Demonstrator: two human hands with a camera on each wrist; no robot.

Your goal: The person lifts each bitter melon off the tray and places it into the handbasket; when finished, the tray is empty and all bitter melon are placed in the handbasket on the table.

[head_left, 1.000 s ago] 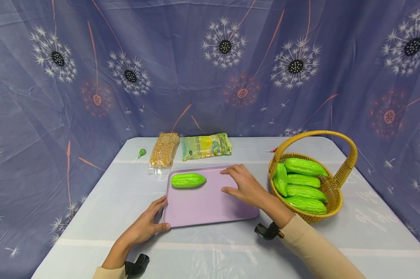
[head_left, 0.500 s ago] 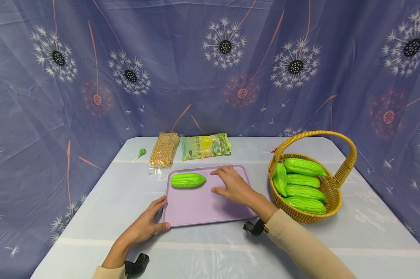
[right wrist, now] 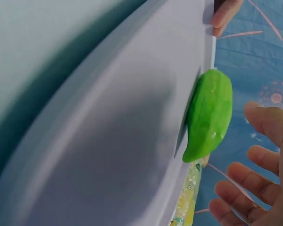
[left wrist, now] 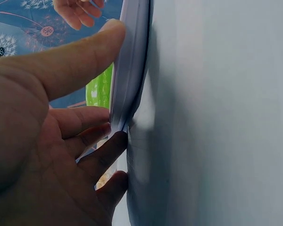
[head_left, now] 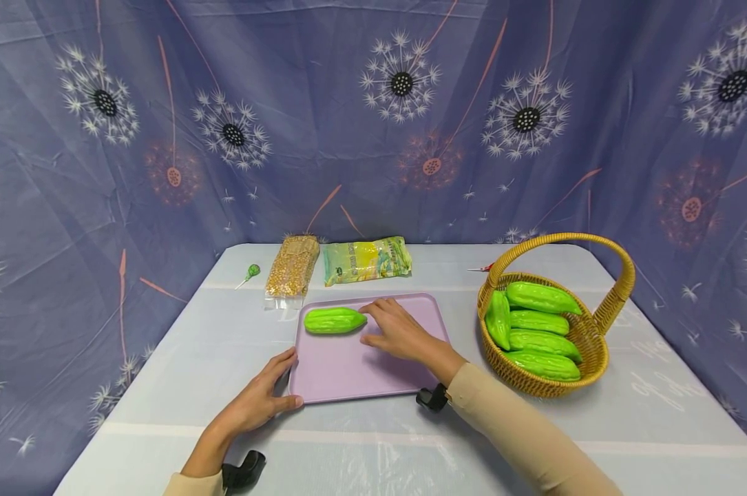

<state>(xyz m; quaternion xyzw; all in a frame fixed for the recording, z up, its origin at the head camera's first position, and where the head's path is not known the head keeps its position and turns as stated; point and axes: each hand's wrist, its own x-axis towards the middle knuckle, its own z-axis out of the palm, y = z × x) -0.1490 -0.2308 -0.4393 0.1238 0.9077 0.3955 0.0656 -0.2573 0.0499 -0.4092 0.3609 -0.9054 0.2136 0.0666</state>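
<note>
A purple tray (head_left: 348, 375) lies on the table in front of me. One green ridged gourd (head_left: 334, 321) rests at its far left. My right hand (head_left: 382, 322) hovers over the tray with fingers spread and nothing in it, its fingertips just right of the gourd's tip. The right wrist view shows the gourd (right wrist: 208, 113) on the tray (right wrist: 108, 141), with my spread fingers (right wrist: 254, 188) close beside it. My left hand (head_left: 268, 393) grips the tray's near left corner. In the left wrist view its thumb (left wrist: 80, 56) lies on the rim (left wrist: 129, 70) and the fingers curl at the corner.
A wicker basket (head_left: 590, 331) with a handle stands to the right and holds several more green gourds (head_left: 543, 324). Behind the tray lie a bag of grain (head_left: 292, 267), a yellow-green packet (head_left: 365, 260) and a green lollipop (head_left: 250, 273). A patterned blue cloth hangs behind.
My right hand has slid left across the tray, from its right side to right beside the gourd. The left hand, tray and gourd have stayed put.
</note>
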